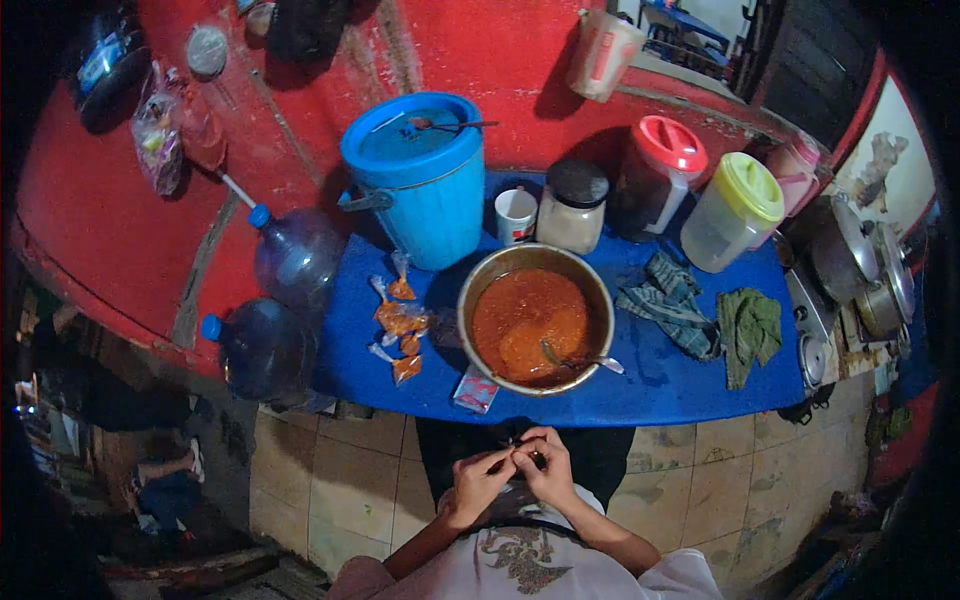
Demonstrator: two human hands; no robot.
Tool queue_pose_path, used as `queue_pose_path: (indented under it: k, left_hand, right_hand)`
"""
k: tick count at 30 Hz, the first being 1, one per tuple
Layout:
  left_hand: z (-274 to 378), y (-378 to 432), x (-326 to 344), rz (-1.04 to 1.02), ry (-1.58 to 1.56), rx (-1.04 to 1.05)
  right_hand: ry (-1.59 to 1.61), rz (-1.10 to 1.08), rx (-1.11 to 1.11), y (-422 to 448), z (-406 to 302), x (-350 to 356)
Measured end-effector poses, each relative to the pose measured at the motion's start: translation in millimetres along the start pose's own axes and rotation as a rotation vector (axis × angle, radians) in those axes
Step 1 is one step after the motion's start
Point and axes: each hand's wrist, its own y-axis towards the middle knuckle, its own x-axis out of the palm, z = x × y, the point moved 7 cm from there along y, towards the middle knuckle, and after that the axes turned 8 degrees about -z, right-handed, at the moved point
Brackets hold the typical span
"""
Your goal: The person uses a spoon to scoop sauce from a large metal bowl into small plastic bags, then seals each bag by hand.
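Observation:
My left hand and my right hand meet fingertip to fingertip above my lap, just off the table's near edge. Their fingers are pinched together; whatever lies between them is too small and dark to make out. Beyond them on the blue table stands a metal pot of orange-red sauce, with a metal spoon leaning in it, its handle over the right rim. Several small knotted plastic bags of orange sauce lie left of the pot. A small red and white packet touches the pot's near-left side.
A blue lidded bucket, a paper cup, a black-lidded jar and pitchers with red and yellow lids stand behind the pot. Cloths lie at right. Large water bottles stand left.

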Motion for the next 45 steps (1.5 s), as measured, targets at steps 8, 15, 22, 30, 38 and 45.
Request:
queue_pose_path:
  k: [8, 15, 22, 30, 38, 45]
  left_hand:
    - [-7, 2, -8, -0.036, -0.140, 0.147]
    - [-38, 6, -53, 0.185, -0.346, -0.099]
    - [0, 76, -143, 0.379, -0.013, 0.083]
    - [-23, 91, -93, 0.029, 0.286, 0.228]
    - [-54, 55, -42, -0.019, 0.184, 0.206]
    - [-40, 51, -40, 0.108, 0.086, 0.121]
  right_hand:
    - [0.656, -0.117, 0.350, -4, 43, 23]
    - [0.171, -0.284, 0.091, 16, 18, 43]
    - [-0.290, 0.011, -0.363, 80, -25, 46]
    - [-0.623, -0.047, -0.318, 82, -9, 57]
    - [-0.590, -0.144, -0.435, 61, -8, 45]
    - [-0.822, -0.170, -0.434, 56, -11, 53]
